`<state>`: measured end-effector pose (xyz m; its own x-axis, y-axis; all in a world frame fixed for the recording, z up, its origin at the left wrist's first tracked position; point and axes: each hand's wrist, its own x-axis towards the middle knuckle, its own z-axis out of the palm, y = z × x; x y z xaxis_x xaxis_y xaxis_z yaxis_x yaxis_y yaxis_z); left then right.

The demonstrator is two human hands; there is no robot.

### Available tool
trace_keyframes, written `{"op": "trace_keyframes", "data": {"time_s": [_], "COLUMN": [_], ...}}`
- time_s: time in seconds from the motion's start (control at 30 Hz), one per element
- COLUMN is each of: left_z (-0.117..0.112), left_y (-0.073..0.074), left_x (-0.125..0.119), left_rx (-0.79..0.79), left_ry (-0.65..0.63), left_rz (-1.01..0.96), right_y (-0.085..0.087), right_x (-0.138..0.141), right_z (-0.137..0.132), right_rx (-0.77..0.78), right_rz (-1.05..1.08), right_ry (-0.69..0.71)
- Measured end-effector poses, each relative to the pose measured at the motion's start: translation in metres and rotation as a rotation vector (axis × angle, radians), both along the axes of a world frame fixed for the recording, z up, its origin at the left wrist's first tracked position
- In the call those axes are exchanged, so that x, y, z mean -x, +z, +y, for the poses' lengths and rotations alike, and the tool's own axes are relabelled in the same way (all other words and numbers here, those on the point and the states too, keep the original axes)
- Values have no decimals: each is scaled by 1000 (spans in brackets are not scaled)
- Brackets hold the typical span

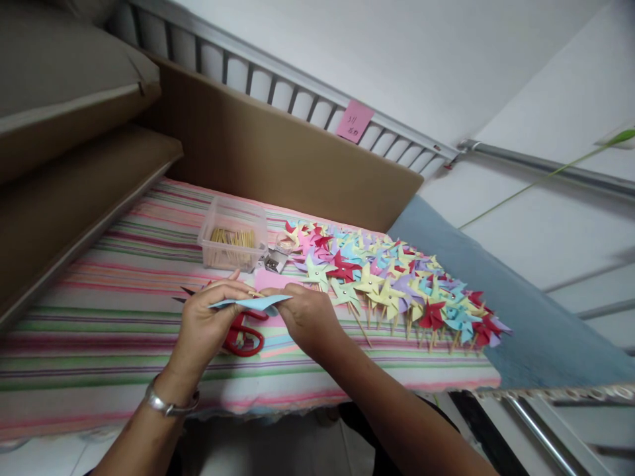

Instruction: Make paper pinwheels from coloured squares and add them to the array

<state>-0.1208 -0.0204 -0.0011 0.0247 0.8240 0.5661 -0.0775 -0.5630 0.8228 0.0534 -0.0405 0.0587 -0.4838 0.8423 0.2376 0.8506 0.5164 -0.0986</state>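
Observation:
A light blue piece of paper (260, 304) with pointed ends is held between my two hands above the striped cloth. My left hand (211, 311) pinches its left part, and my right hand (308, 314) grips its right end, with fingers meeting near the middle. Whether a small pin or stick is between the fingertips cannot be made out. Beneath lies a pair of scissors (244, 340) with red handles, blades pointing left and partly hidden by my left hand. Pink paper (272, 280) lies just behind my fingers.
A clear plastic box (231, 254) holds many wooden sticks. Beside it sits a small container (274, 262) of tiny parts. Many colourful paper pinwheels (391, 291) on sticks cover the right side. A brown board (278, 162) stands at the back; cushion-like slabs (74, 185) rise at the left.

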Motion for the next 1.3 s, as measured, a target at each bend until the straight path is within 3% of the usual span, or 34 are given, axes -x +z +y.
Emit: {"op": "trace_keyframes", "data": {"time_s": [0.63, 0.9, 1.0, 1.17, 1.3], "left_z": [0, 13, 14, 11, 8], "left_y": [-1, -17, -17, -16, -16], "left_x": [1, 2, -1, -5, -11], "left_rx": [27, 236, 240, 250, 430], "left_ry": [-7, -105, -124, -87, -56], "left_rz": [-2, -87, -96, -98, -165], "right_y": [0, -5, -6, -9, -16], "right_x": [3, 1, -1, -9, -26], "right_z": [-5, -9, -11, -17, -28], "right_rx": [-3, -24, -34, 76, 168], "right_rz": [-2, 44, 108, 303, 416], "right_ry": [-36, -30, -37, -100, -190]}}
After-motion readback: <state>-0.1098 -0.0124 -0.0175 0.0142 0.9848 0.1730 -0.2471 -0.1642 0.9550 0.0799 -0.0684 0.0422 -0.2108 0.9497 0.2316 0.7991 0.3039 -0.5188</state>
